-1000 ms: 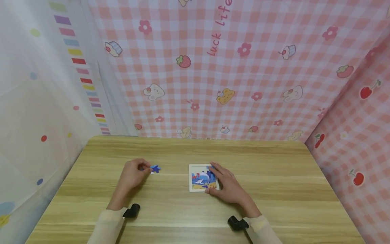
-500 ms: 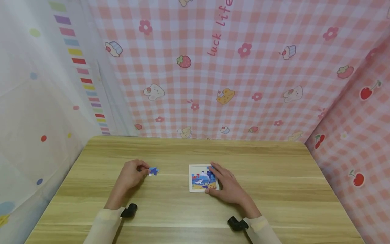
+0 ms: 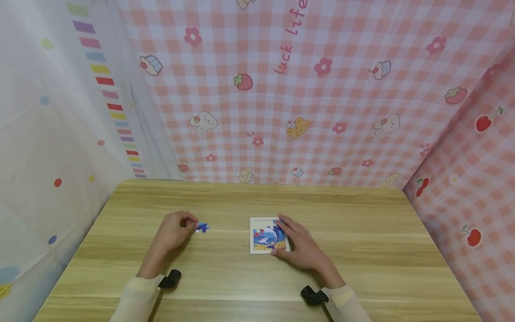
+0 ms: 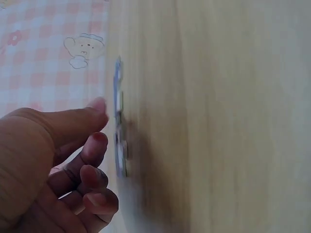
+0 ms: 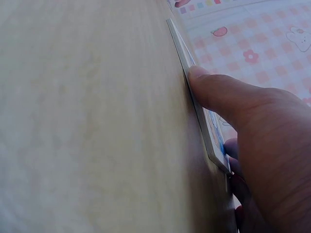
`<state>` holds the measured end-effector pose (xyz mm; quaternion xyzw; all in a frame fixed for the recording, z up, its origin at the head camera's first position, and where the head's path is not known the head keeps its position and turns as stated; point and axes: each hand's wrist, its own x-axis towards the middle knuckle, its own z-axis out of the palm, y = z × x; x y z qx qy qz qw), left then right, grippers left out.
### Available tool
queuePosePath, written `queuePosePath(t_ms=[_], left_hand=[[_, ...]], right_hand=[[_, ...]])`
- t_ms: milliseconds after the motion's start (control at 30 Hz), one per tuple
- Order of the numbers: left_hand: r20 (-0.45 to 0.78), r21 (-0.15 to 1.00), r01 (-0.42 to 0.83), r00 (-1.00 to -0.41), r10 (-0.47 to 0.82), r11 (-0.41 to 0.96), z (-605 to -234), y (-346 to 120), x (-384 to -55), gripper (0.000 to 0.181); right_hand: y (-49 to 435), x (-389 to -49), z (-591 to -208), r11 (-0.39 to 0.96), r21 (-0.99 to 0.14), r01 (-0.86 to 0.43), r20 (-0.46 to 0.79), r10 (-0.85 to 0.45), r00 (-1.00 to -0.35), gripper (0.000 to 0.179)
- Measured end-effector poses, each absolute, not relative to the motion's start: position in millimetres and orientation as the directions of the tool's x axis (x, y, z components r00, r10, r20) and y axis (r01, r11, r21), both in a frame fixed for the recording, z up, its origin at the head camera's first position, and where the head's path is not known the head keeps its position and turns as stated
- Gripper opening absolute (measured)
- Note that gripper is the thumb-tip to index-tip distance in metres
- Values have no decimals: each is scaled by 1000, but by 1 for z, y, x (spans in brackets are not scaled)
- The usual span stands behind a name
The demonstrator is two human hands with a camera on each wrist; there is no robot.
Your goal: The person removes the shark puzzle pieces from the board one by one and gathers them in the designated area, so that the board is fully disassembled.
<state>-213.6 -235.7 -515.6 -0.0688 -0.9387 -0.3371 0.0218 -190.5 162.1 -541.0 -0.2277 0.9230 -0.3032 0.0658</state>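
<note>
Soft, fairly even light fills the head view, leaving a faint sheen on the table (image 3: pixel 245 293). In the left wrist view, the blurred pieces (image 4: pixel 119 121) lie beside a dark, soft-edged shadow (image 4: pixel 153 177); the right wrist view is dim, its wood grain smeared.

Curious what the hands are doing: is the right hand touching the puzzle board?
Touching: the right wrist view shows the right hand with its thumb against the edge of the puzzle board.

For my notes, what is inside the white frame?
Inside the white frame: mostly blue puzzle pieces, with a pale area at upper left. What the right hand covers on the right cannot be seen.
</note>
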Motion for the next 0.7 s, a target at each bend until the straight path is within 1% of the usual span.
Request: queuePosePath(t_ms=[200, 433, 567, 700], left_hand=[[156, 664, 184, -982, 106, 725, -511, -222, -211, 7], [225, 693, 235, -969, 105, 682, -510, -200, -209, 3], [252, 704, 255, -962, 103, 662, -508, -186, -206, 4], [246, 722, 260, -963, 113, 641, -509, -170, -204, 5]], right_hand=[[163, -191, -540, 714, -591, -376, 20, -453, -891, 86], [162, -192, -539, 705, -606, -370, 22, -450, -893, 86], [161, -191, -541, 704, -618, -349, 8, -439, -898, 88], [160, -191, -542, 706, -628, -328, 1, -421, -907, 92]])
